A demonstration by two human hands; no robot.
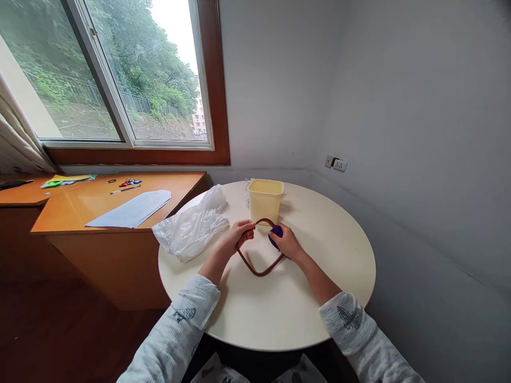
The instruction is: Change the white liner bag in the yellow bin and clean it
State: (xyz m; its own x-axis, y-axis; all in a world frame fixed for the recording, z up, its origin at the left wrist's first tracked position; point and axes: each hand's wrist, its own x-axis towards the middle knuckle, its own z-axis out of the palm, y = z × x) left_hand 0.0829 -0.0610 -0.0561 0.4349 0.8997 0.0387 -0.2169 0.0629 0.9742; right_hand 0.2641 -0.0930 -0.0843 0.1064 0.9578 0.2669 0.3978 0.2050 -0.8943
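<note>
A thin brown loop (260, 274), bent out of round, is held above the round white table between both hands. My left hand (241, 234) is closed on its left side, with thumb and fingers pressed together. On the opposite side my right hand (289, 242) grips a dark purple rounded bundle (275, 237) together with the loop; its palm hides part of both. I cannot tell from here whether the bundle is fastened to the loop. Just beyond the hands stands a pale yellow plastic bin (265, 199), upright on the table.
A crumpled white plastic bag (194, 226) lies on the left of the round table (319, 298). Beside it, a wooden desk (120, 266) carries paper sheets (131, 209), a pen (125, 189) and small coloured items (130, 182). Walls close in behind and right.
</note>
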